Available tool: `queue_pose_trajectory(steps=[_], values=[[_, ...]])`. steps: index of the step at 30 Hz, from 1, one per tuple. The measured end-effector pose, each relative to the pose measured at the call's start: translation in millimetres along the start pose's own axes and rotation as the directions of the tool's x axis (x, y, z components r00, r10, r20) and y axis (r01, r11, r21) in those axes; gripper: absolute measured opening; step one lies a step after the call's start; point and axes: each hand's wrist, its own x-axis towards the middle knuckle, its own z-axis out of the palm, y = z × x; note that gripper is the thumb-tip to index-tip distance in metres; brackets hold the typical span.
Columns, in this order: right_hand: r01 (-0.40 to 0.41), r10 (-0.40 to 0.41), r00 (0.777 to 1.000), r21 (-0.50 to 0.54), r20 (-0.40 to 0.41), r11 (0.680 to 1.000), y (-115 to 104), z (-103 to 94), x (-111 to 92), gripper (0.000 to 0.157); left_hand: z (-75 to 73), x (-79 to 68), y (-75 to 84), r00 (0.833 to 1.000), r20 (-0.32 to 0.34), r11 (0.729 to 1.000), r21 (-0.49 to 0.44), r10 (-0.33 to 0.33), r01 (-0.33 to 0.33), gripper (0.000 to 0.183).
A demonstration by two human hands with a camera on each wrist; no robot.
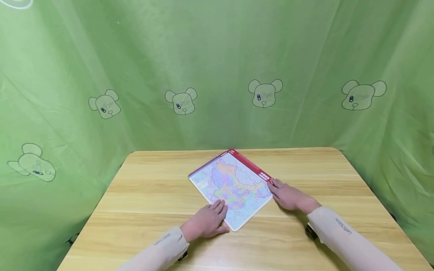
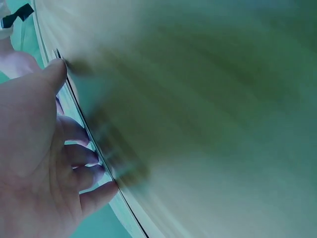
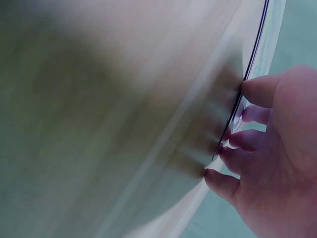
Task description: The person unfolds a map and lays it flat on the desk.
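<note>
A rectangular printed map (image 1: 237,190) with a red band along one edge lies turned diagonally on the wooden table. At its near left edge rests my left hand (image 1: 208,221), the fingers laid out over the map's border and the thumb by the near corner. My right hand (image 1: 286,194) touches the right corner, its fingertips at the end of the red band. In the left wrist view, the thumb and fingertips of the left hand (image 2: 42,144) meet the map's thin dark edge. The right wrist view shows the right hand (image 3: 277,144) with its fingertips along that edge too.
The wooden table (image 1: 145,188) has rounded far corners. Behind it and at both sides hangs a green curtain (image 1: 217,45) printed with bear heads. Light sleeves cover both forearms, and a dark device (image 1: 311,231) sits under the right wrist.
</note>
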Motion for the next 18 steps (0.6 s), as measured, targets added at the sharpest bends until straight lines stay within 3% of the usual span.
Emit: queue_pose_trajectory(steps=[9,18], values=[[-0.031,0.031,0.999,0.002,0.013,1.0,5.4,-3.7,6.7,0.048,-7.0,1.2,11.5,0.999,0.028,1.0,0.013,-0.015,0.015,0.079],[-0.045,0.045,0.999,0.015,0.012,0.999,9.3,-4.3,11.1,0.047,-4.4,4.0,15.3,1.0,0.031,0.999,0.041,0.001,-0.002,0.077]])
